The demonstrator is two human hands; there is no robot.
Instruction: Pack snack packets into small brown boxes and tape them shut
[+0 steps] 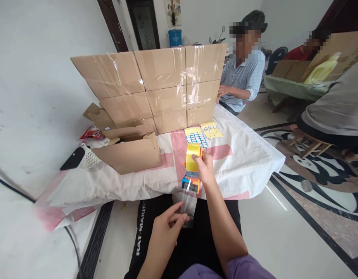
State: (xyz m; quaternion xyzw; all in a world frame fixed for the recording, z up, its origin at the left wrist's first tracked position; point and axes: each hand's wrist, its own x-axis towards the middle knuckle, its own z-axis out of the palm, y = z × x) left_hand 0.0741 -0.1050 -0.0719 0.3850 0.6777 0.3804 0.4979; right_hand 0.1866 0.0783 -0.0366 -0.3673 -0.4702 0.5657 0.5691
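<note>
Right hand [205, 169] wrapped round an orange-and-blue tape dispenser [194, 179], yellow tape roll [191, 158] loaded, at near edge of the cloth-covered table [239, 155]. Left hand [165, 228], thumb and fingers nearly together, appears to pinch the clear tape strip [190, 205] above the lap. Strip drawn out, not yet cut or stuck down. Upright cardboard panel [166, 71] behind already carries shiny tape; open carton [138, 154] at its left front, flaps unsealed.

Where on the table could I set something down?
The cloth looks bare right of the yellow sheets, and in a strip before the open box. The box and red packet crowd the left; the right hand and tape dispenser occupy the front middle.
</note>
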